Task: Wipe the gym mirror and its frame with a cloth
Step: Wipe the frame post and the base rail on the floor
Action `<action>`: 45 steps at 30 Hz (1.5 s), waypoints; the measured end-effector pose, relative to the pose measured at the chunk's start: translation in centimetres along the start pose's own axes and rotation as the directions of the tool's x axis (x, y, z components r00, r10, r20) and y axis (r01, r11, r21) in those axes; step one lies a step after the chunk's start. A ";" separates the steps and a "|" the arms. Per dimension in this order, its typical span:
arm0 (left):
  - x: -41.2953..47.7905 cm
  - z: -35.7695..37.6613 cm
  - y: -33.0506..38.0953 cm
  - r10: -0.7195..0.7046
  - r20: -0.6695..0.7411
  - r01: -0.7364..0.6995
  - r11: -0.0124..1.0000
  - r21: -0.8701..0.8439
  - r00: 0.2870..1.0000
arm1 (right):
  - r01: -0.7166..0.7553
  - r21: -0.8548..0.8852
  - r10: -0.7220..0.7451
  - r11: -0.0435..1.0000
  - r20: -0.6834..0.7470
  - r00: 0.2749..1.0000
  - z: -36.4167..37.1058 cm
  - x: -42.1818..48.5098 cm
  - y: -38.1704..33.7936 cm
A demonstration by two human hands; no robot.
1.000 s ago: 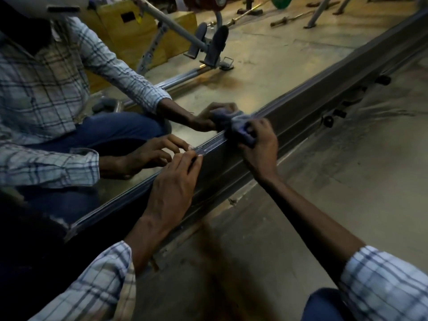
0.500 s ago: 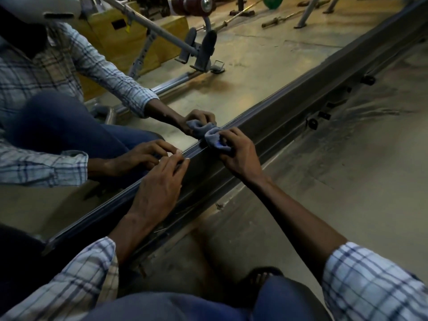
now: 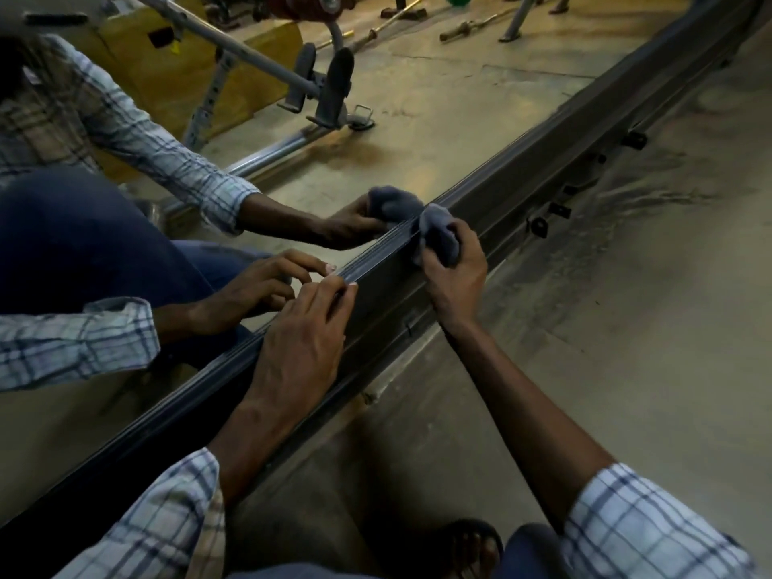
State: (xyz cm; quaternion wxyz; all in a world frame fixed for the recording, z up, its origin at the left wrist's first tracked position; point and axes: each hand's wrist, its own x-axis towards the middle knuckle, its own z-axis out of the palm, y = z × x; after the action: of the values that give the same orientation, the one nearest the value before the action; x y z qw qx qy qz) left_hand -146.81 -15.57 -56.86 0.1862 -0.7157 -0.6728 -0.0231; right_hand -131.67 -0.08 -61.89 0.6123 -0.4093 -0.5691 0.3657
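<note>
Dusty floor [image 3: 626,348]; right hand [image 3: 455,277] grips cloth [image 3: 438,240] against frame [image 3: 522,173].

- Plain grey-blue cloth [image 3: 438,240]
- Dark grey frame [image 3: 522,177]
- White sleeve [image 3: 639,532] checked in dark blue
- Dark blue trousers [image 3: 530,553]
- Yellow box [image 3: 259,77]
- Dull beige floor [image 3: 626,369], streaked with darker grey

The right hand [image 3: 453,273] grips a bunched grey cloth [image 3: 436,238] against the top edge of the dark metal frame [image 3: 543,160]. Just left of it, the left hand [image 3: 298,346] rests flat on the frame, fingertips [image 3: 349,286] at the mirror [image 3: 438,98], which reflects both hands.
</note>
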 end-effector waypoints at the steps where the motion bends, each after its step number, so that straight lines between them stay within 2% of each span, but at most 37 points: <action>1: 0.6 0.2 0.3 0.002 -0.003 -0.002 1.000 0.004 1.000 | 0.023 -0.019 -0.023 1.000 0.004 1.000 0.2 -0.3 0.0; 4: 2.4 0.8 0.7 0.019 -0.015 -0.019 1.000 0.006 1.000 | 0.259 -0.098 -0.233 0.961 0.221 0.947 -0.2 -0.9 0.5; 5: 3.0 1.1 0.9 0.023 -0.015 -0.023 1.000 0.005 1.000 | 0.293 -0.105 -0.259 0.950 0.258 0.931 -0.7 -0.1 0.9; 7: 3.7 1.2 1.2 0.035 -0.021 -0.034 0.999 0.018 0.999 | 0.270 -0.102 -0.247 0.957 0.194 0.949 -1.3 1.6 1.6; 9: 4.6 1.3 1.6 0.049 -0.032 -0.048 0.999 0.023 0.998 | 0.098 -0.061 -0.098 0.993 0.014 0.995 -1.1 3.0 2.0; 11: 5.3 1.4 2.0 0.054 -0.039 -0.054 0.998 0.019 0.998 | -0.009 -0.043 0.006 0.999 -0.087 0.996 -0.5 3.0 1.9; 12: 5.7 1.6 2.1 0.061 -0.045 -0.060 0.998 0.016 0.997 | 0.030 -0.086 -0.036 0.996 -0.065 0.997 -0.4 2.5 1.7; 14: 6.3 1.9 2.2 0.067 -0.053 -0.066 0.998 0.008 0.996 | 0.178 -0.147 -0.167 0.973 0.084 0.982 -0.8 1.6 1.6; 16: 6.8 2.2 2.3 0.070 -0.054 -0.070 0.998 0.001 0.996 | 0.236 -0.150 -0.213 0.960 0.158 0.964 -1.9 2.8 2.1; 17: 7.1 2.2 2.5 0.072 -0.054 -0.072 0.997 -0.004 0.996 | 0.186 -0.144 -0.169 0.972 0.121 0.978 -2.3 4.1 2.5; 18: 7.5 2.3 2.7 0.076 -0.051 -0.077 0.997 -0.009 0.996 | 0.074 -0.114 -0.070 0.991 0.038 0.997 -2.7 5.7 2.7; 20: 8.2 2.3 3.1 0.082 -0.042 -0.083 0.997 -0.011 0.996 | -0.158 -0.034 0.154 0.987 -0.106 0.982 -3.2 8.3 3.2; 21: 8.5 2.3 3.4 0.084 -0.042 -0.085 0.996 -0.013 0.996 | -0.175 -0.058 0.167 0.983 -0.121 0.979 -3.2 8.7 3.2; 22: 8.9 2.4 3.6 0.088 -0.044 -0.089 0.996 -0.016 0.995 | -0.118 -0.109 0.109 0.987 -0.087 0.990 -3.3 8.4 3.0; 24: 9.8 2.7 4.0 0.092 -0.039 -0.092 0.996 -0.015 0.995 | 0.081 -0.174 -0.069 0.981 0.075 0.995 -3.5 6.8 2.6; 26: 10.9 2.9 4.5 0.092 -0.021 -0.093 0.996 -0.008 0.996 | 0.176 -0.181 -0.147 0.968 0.163 0.976 -4.3 6.6 3.5; 27: 11.4 2.9 4.8 0.095 -0.005 -0.095 0.995 -0.011 0.995 | 0.138 -0.169 -0.118 0.976 0.125 0.985 -4.5 7.4 3.8; 30: 13.0 3.2 5.8 0.109 0.012 -0.109 0.994 -0.015 0.994 | -0.099 -0.041 0.093 0.994 -0.116 0.989 -4.6 10.4 4.4; 31: 13.7 3.4 6.2 0.110 0.004 -0.110 0.994 -0.014 0.994 | -0.117 -0.066 0.107 0.991 -0.146 0.984 -4.4 10.6 4.5; 33: 15.1 3.8 6.9 0.115 -0.025 -0.115 0.993 -0.021 0.993 | -0.042 -0.175 0.029 0.984 -0.079 0.996 -4.2 10.1 4.8; 35: 16.5 4.1 7.5 0.106 -0.049 -0.108 0.994 -0.029 0.993 | 0.057 -0.205 -0.054 0.977 0.019 0.998 -4.9 10.0 5.2; 37: 17.5 4.2 8.2 0.106 -0.042 -0.107 0.994 -0.036 0.994 | 0.017 -0.179 -0.025 0.984 -0.040 0.999 -5.7 11.4 5.8; 40: 18.5 4.4 9.0 0.098 -0.013 -0.099 0.993 -0.066 0.995 | -0.146 -0.053 0.132 0.988 -0.214 0.968 -5.7 13.6 6.2; 42: 19.5 4.6 9.4 0.101 -0.013 -0.102 0.991 -0.089 0.995 | -0.094 -0.129 0.062 0.987 -0.230 0.971 -5.2 13.6 6.6; 45: 21.2 4.8 9.9 0.093 -0.016 -0.094 0.988 -0.119 0.996 | 0.057 -0.205 -0.081 0.977 -0.111 0.990 -5.8 13.9 7.5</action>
State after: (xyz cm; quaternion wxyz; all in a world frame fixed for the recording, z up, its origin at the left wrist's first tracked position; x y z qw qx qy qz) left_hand -136.20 5.79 -57.64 0.1472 -0.7562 -0.6349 -0.0585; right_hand -124.59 15.09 -63.34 0.6129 -0.4701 -0.5795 0.2597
